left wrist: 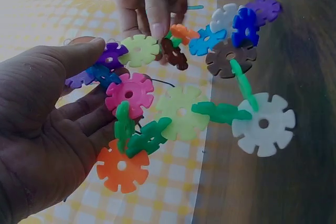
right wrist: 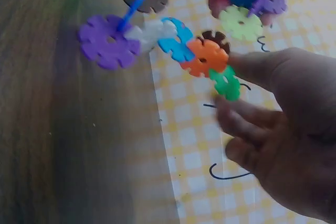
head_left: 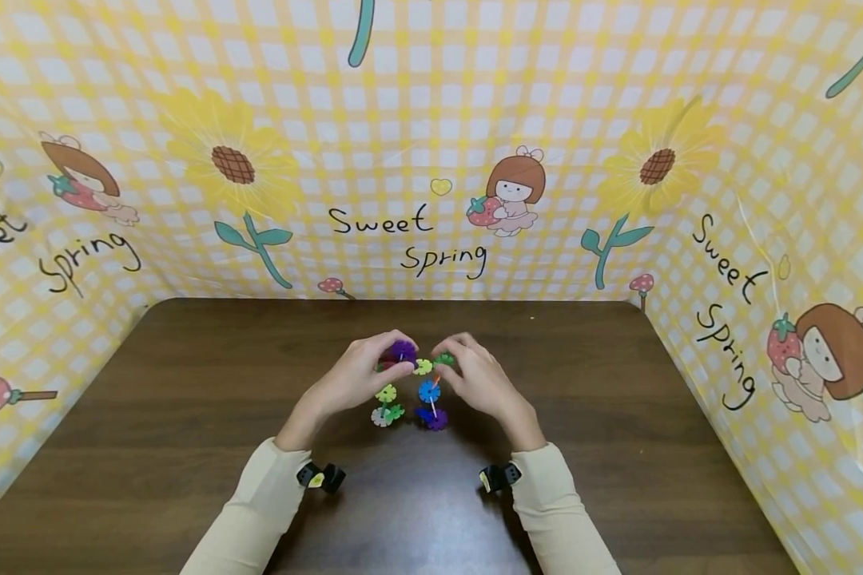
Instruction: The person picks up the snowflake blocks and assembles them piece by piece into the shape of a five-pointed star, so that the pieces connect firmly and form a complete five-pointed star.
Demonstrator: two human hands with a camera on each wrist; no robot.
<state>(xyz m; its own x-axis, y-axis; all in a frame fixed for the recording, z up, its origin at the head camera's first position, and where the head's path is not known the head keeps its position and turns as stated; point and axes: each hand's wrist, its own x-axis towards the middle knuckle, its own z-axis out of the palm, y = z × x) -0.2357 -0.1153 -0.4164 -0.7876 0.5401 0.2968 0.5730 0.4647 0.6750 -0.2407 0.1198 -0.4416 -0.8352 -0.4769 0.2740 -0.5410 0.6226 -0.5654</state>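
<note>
A toy built of interlocked snowflake-shaped plastic discs [head_left: 410, 387] stands on the brown table [head_left: 187, 383] between my hands. Its lower white disc [left wrist: 262, 124] and lower purple disc [right wrist: 107, 40] rest on the wood. My left hand [head_left: 391, 355] grips the upper left end, with thumb and fingers around the purple and blue discs [left wrist: 102, 66] beside a pink disc [left wrist: 129, 93]. My right hand [head_left: 447, 357] pinches the upper right end at the orange disc [right wrist: 207, 56] and a small green disc [right wrist: 227, 82]. A lime disc [left wrist: 139, 50] links the two ends.
A yellow checked cloth [head_left: 431, 120] printed with sunflowers and "Sweet Spring" walls the table at the back and both sides. Small black cameras [head_left: 321, 477] sit on both wrists. Bare wood lies around the toy.
</note>
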